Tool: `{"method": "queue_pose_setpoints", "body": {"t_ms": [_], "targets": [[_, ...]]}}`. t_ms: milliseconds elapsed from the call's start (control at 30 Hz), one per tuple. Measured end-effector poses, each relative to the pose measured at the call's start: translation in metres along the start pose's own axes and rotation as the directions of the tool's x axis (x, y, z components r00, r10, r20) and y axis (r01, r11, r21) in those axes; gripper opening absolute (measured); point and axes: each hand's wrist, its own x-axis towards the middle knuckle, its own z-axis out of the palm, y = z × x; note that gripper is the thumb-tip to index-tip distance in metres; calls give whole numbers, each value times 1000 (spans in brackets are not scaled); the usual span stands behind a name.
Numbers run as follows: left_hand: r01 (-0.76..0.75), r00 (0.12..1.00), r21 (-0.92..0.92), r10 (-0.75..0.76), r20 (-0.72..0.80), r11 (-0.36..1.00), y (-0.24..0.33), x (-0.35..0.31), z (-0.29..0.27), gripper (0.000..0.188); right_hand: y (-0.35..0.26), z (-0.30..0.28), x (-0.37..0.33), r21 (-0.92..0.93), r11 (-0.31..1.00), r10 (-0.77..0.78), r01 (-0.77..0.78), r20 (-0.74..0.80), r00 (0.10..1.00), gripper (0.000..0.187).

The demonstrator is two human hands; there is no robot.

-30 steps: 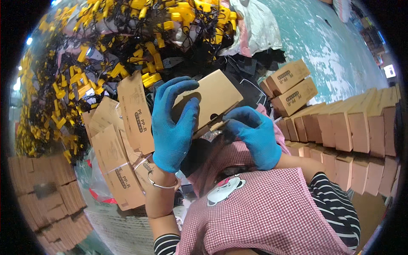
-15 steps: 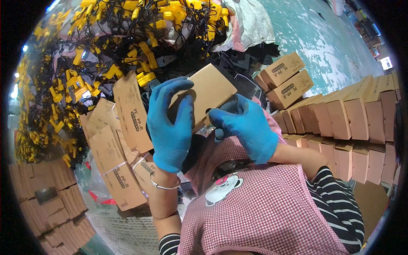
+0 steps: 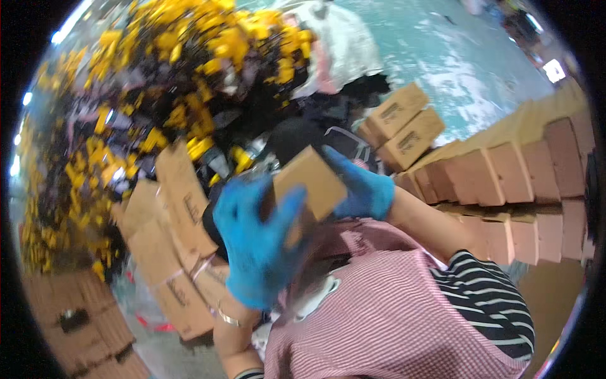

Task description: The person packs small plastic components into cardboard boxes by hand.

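A small brown cardboard box (image 3: 310,179) is tilted between my two blue-gloved hands, in front of my chest. My left hand (image 3: 255,237) grips its near left side, with the fingers blurred by motion. Behind the box's right side lies my right hand (image 3: 361,189), its fingers partly hidden by the cardboard. Flattened cartons (image 3: 183,205), tied in bundles, stand just left of my left hand. Beyond the box is a round black thing (image 3: 297,139) that I cannot make out.
A large heap of yellow and black corded tools (image 3: 208,47) fills the far left. Two closed boxes (image 3: 411,138) are stacked to the right, beside long rows of upright boxes (image 3: 489,174). A white sack (image 3: 344,44) lies at the back. More flat cardboard (image 3: 82,316) is stacked lower left.
The box has been turned and tilted, with an end face now toward me. My left hand has moved lower and right across it; my right hand has shifted up behind it. The view has swung slightly.
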Motion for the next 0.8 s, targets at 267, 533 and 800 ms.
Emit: {"method": "queue_pose_setpoints", "body": {"t_ms": [267,533,800], "targets": [[-393,919,251,379,105,885,3,18,15,41,-78,3,20,-530,537,-727,656,103,679,69],[-78,996,337,57,73,938,-63,-26,19,54,-116,-237,-5,-987,127,-946,-93,-93,-311,85],[212,952,372,-277,129,904,-143,-79,41,64,-70,-302,12,-194,181,-912,-964,-400,-91,79]]}}
